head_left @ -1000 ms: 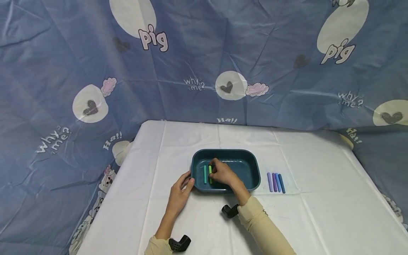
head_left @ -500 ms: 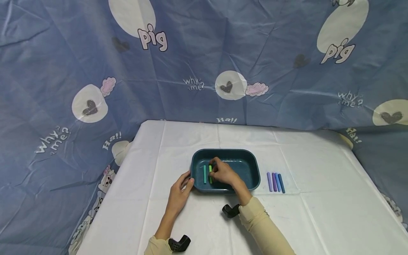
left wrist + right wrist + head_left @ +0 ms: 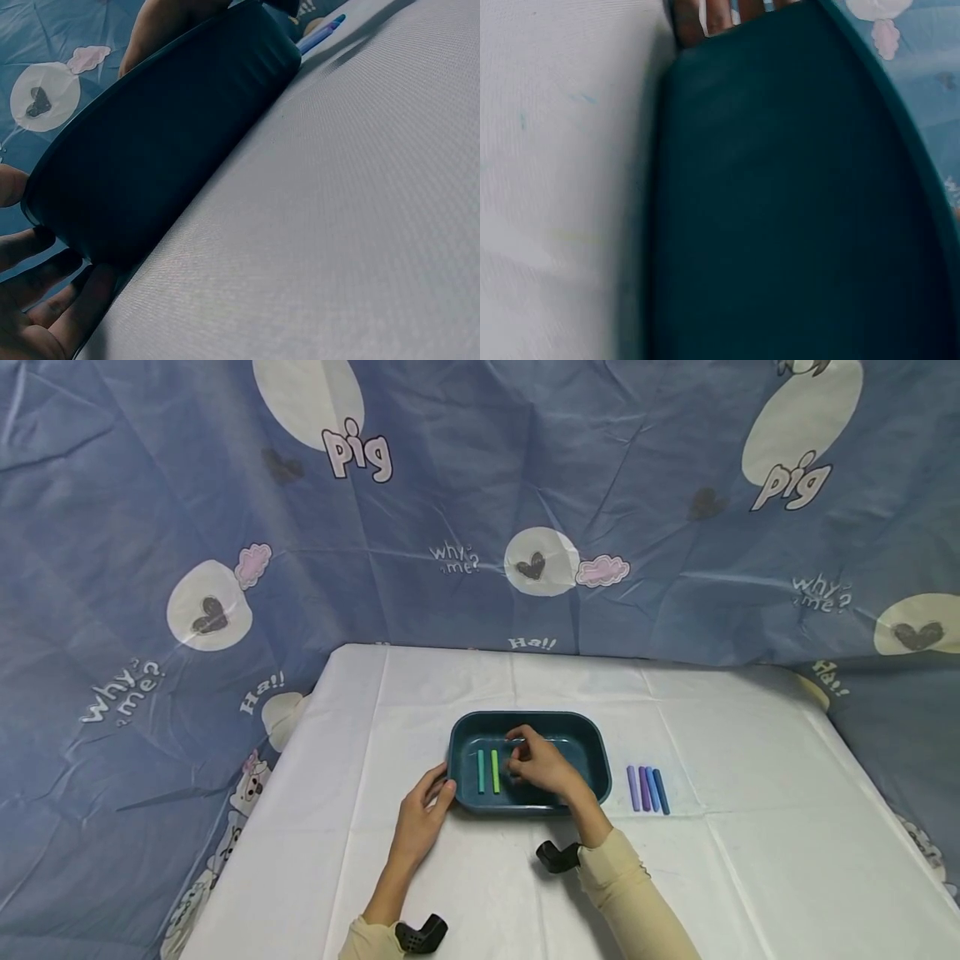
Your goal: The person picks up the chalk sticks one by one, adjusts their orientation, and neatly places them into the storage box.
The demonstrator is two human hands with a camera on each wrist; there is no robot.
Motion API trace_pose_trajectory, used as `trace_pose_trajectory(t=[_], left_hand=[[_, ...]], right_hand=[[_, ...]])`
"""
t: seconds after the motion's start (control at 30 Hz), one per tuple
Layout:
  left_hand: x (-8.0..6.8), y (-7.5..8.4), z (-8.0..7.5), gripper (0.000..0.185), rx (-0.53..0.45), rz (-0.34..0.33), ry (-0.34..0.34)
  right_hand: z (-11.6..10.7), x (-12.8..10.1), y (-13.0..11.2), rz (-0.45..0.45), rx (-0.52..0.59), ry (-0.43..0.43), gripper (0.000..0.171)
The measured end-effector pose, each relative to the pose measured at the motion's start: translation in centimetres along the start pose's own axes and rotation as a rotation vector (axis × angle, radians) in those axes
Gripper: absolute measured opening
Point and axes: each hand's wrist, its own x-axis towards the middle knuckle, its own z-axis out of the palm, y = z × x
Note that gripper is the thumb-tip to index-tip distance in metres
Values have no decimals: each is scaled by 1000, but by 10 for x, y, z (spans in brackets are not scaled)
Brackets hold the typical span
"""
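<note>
A dark teal tray (image 3: 517, 811) stands on the white cloth in the head view. On its floor, at the left, a teal chalk stick (image 3: 481, 772) and a lime green chalk stick (image 3: 495, 772) lie side by side, apart. My right hand (image 3: 543, 766) hovers inside the tray just right of the green stick, fingers loosely bent, nothing held. My left hand (image 3: 420, 818) rests against the tray's left end. In the left wrist view its fingers (image 3: 56, 292) touch the outer wall (image 3: 165, 142). The right wrist view shows mostly the tray's outer side (image 3: 780, 187).
Right of the tray, several blue and purple chalk sticks (image 3: 646, 789) lie in a row on the white cloth (image 3: 780, 860). A blue printed curtain (image 3: 450, 485) hangs behind the table. Black wrist cameras (image 3: 558, 857) sit at both cuffs.
My right hand has let go of the lime green chalk stick and moved a little to the right, leaving the stick on the tray floor. The left hand has stayed put.
</note>
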Motion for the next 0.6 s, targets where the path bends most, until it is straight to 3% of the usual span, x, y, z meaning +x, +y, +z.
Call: trace_pose_trajectory(t=[0.07, 0.3, 0.6], left_hand=[[1, -3, 0, 44, 10, 17, 6], [10, -38, 8, 46, -9, 13, 31], [13, -44, 10, 47, -10, 42, 38]], right_hand=[[-3, -2, 0, -14, 17, 5, 44], [-11, -6, 1, -13, 42, 16, 46], [-22, -12, 1, -21, 38, 35, 45]])
